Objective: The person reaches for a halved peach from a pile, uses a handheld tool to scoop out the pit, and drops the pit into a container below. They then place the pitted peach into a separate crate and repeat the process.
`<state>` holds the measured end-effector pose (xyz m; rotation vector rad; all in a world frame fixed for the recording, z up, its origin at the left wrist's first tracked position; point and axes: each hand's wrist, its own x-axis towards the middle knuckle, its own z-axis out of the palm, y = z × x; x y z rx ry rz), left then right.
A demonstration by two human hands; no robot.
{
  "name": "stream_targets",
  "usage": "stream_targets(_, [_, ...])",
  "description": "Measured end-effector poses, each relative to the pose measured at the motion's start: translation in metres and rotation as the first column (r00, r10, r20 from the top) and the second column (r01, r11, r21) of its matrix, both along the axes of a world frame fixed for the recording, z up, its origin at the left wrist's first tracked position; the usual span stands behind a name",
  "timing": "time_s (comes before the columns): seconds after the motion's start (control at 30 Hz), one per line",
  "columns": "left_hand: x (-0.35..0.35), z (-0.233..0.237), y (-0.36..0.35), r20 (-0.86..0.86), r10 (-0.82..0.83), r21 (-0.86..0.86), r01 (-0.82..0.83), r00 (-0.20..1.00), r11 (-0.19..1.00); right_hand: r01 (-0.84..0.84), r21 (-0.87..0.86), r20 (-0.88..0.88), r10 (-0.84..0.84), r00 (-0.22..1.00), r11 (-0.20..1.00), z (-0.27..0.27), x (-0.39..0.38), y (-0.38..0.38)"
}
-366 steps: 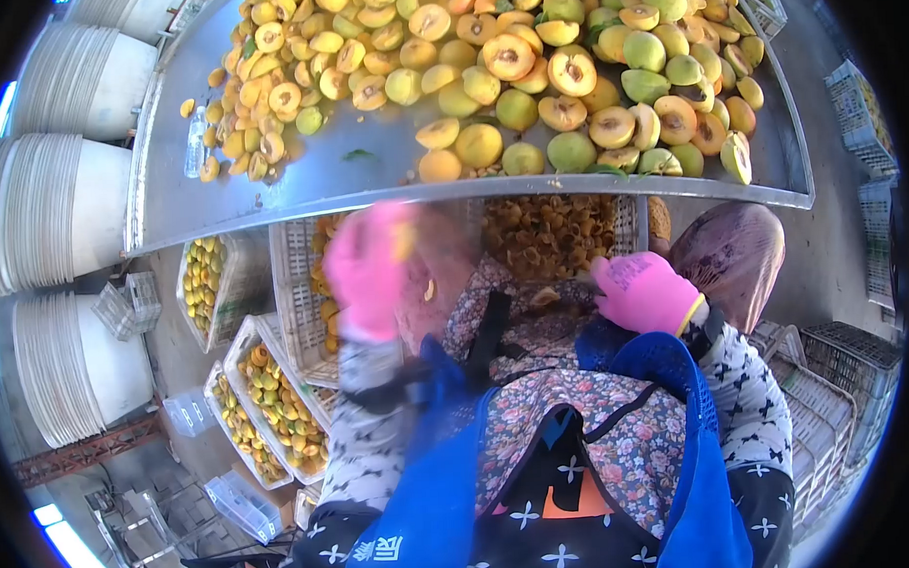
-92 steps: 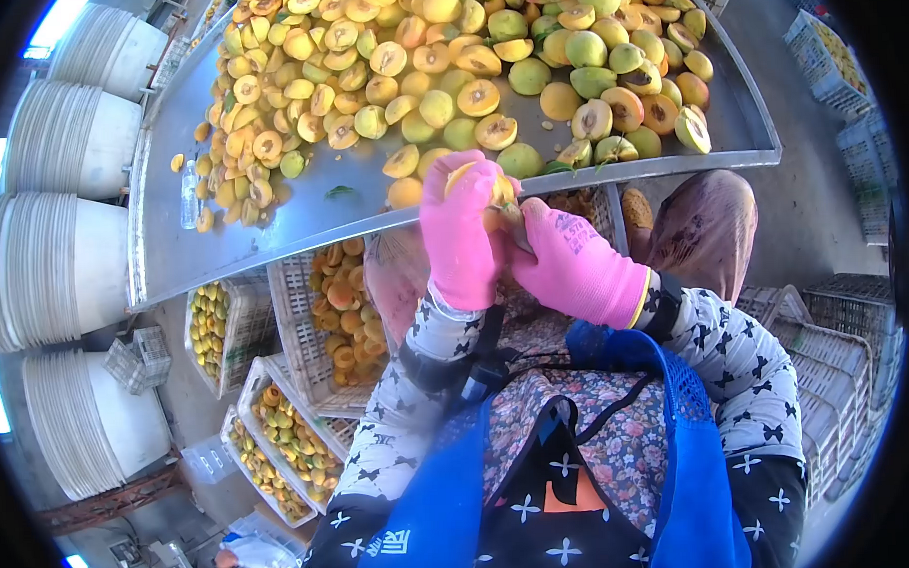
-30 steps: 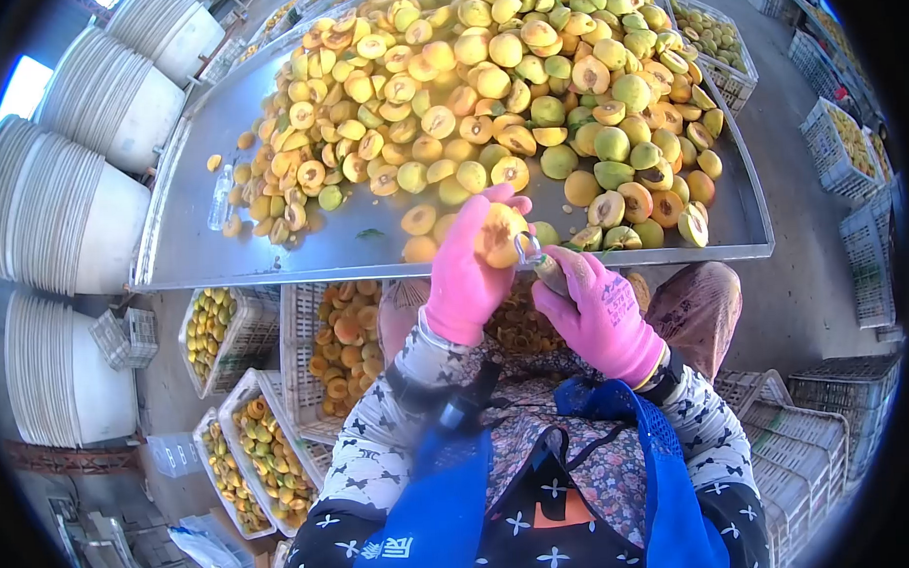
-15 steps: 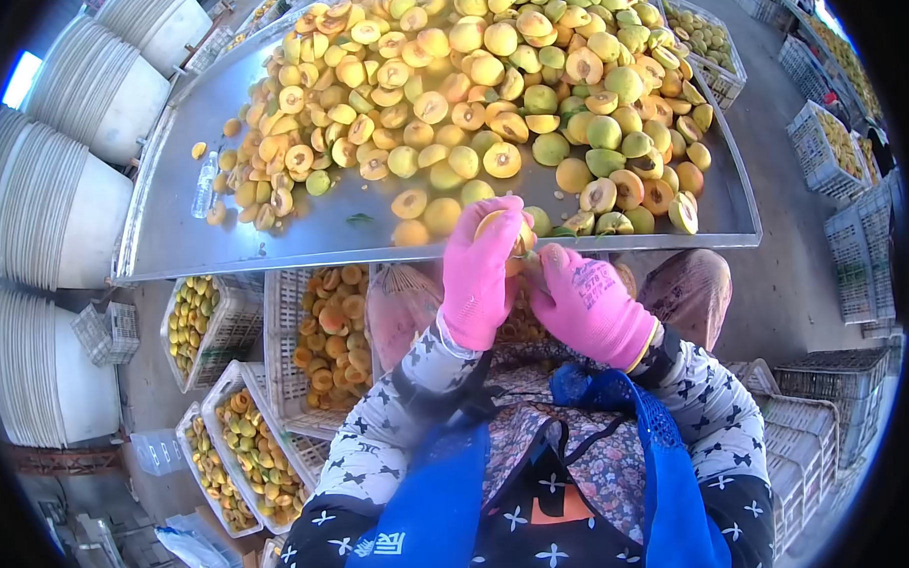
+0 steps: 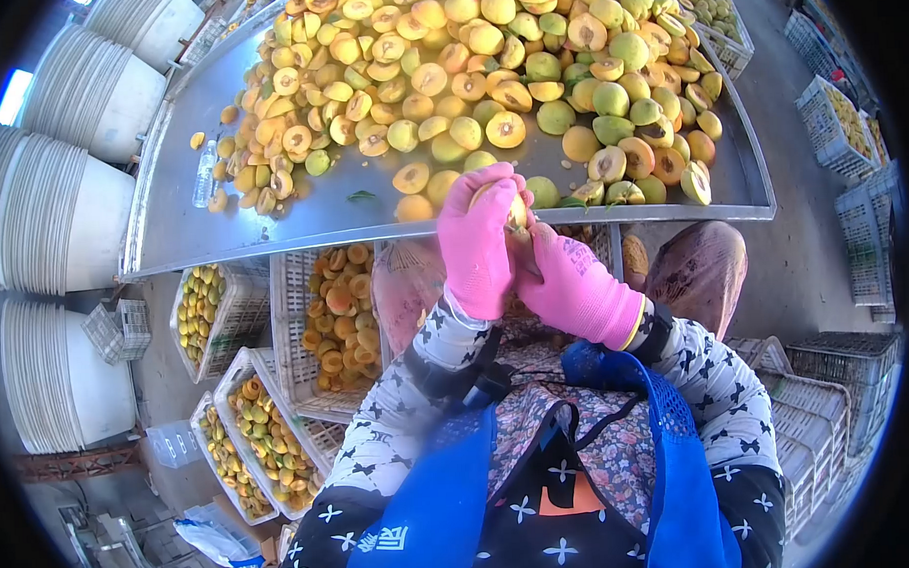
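Both hands wear pink gloves and meet at the near edge of a metal table [image 5: 273, 248]. My left hand [image 5: 479, 245] is wrapped round a yellow-green fruit [image 5: 515, 212], partly hidden by the fingers. Close against it on the right, my right hand [image 5: 578, 285] has its fingers pinched together; whatever they grip is too small or hidden to name. Beyond the hands a large heap of whole and halved fruit [image 5: 429, 81] covers much of the tabletop.
A clear plastic bottle [image 5: 205, 175] lies on the table's left side. Below the edge stand a crate of fruit [image 5: 294, 340] and more crates [image 5: 237, 317]. Stacked white tubs [image 5: 92, 212] line the left. Grey crates [image 5: 800, 422] are at the right.
The hands are slightly higher in the view and closer together, still around the fruit. The view has shifted and tilted a little, so the table's right edge sits higher.
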<state>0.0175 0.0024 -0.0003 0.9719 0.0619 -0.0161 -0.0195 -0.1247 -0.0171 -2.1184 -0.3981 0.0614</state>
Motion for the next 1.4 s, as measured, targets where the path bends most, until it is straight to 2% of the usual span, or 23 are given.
stream_targets(0.1, [0.000,0.001,-0.003,-0.062,0.022,-0.036,-0.024,0.998,0.999,0.002,0.050,0.091,-0.006,0.996,0.999,-0.010,0.001,0.002])
stream_targets(0.2, [0.001,0.000,-0.004,-0.100,0.031,-0.074,-0.038,0.994,0.997,-0.042,-0.004,0.013,0.042,0.999,0.999,-0.011,0.003,0.001])
stream_targets(0.27, [0.000,0.005,-0.009,-0.093,0.070,-0.059,-0.075,0.993,0.995,-0.042,0.092,-0.026,0.045,0.999,0.995,0.003,0.002,-0.001])
stream_targets(0.3, [0.001,0.005,-0.006,-0.086,0.031,-0.037,-0.034,0.996,0.999,-0.042,0.139,-0.043,0.049,0.998,0.989,0.008,0.003,-0.001])
stream_targets(0.4, [0.001,0.010,0.003,-0.072,-0.038,0.032,0.041,0.997,0.999,-0.079,0.095,0.125,0.067,0.990,0.992,0.000,0.000,0.000])
stream_targets(0.43, [0.002,0.015,0.003,-0.070,-0.031,0.055,0.035,0.997,0.998,-0.062,0.136,-0.095,0.075,0.993,0.989,0.004,0.000,-0.002])
stream_targets(0.47, [0.001,0.016,0.003,-0.072,-0.023,0.077,0.029,0.997,0.997,-0.036,0.173,-0.314,0.090,0.945,0.984,0.027,0.001,0.000])
stream_targets(0.5, [0.000,0.009,0.003,0.006,0.002,0.150,-0.003,1.000,0.989,-0.003,0.205,-0.514,0.111,0.851,0.979,0.039,0.001,0.001])
stream_targets(0.57, [0.002,-0.001,0.002,0.176,0.028,0.286,-0.078,0.984,0.955,-0.048,0.235,-0.427,0.148,0.892,0.971,0.026,-0.002,0.003])
stream_targets(0.6, [0.004,0.002,0.004,0.205,-0.063,0.309,-0.003,0.977,0.951,-0.068,0.246,-0.381,0.160,0.911,0.967,0.023,-0.002,0.003])
stream_targets(0.7, [0.004,0.017,0.014,0.239,-0.298,0.358,0.201,0.924,0.912,-0.041,0.507,-0.654,0.415,0.632,0.861,0.043,0.001,-0.013])
stream_targets(0.8, [0.007,0.020,0.019,0.214,-0.449,0.399,0.342,0.867,0.851,-0.052,0.674,-0.608,0.594,0.527,0.736,0.040,-0.004,-0.027])
stream_targets(0.9, [0.012,0.016,0.021,0.186,-0.556,0.455,0.430,0.810,0.780,0.005,0.675,-0.645,0.587,0.489,0.738,0.037,-0.006,-0.029])
stream_targets(0.97, [0.013,0.007,0.020,0.137,-0.556,0.466,0.441,0.820,0.767,0.007,0.647,-0.652,0.549,0.524,0.762,0.028,-0.009,-0.027])
stream_targets(1.13, [0.000,-0.003,0.022,0.246,-0.433,0.572,0.230,0.867,0.787,-0.077,0.538,-0.691,0.492,0.531,0.839,0.025,-0.007,-0.023])
stream_targets(1.27, [-0.001,-0.008,0.021,0.302,-0.451,0.590,0.207,0.840,0.780,-0.046,0.682,-0.639,0.626,0.447,0.730,0.015,-0.003,-0.033])
stream_targets(1.33, [0.003,-0.011,0.027,0.229,-0.557,0.470,0.410,0.799,0.782,0.035,0.726,-0.651,0.670,0.357,0.686,0.014,-0.005,-0.035])
stream_targets(1.4, [0.012,-0.020,0.037,0.046,-0.716,0.099,0.710,0.697,0.698,-0.047,0.739,-0.632,0.716,0.296,0.672,0.024,-0.012,-0.027])
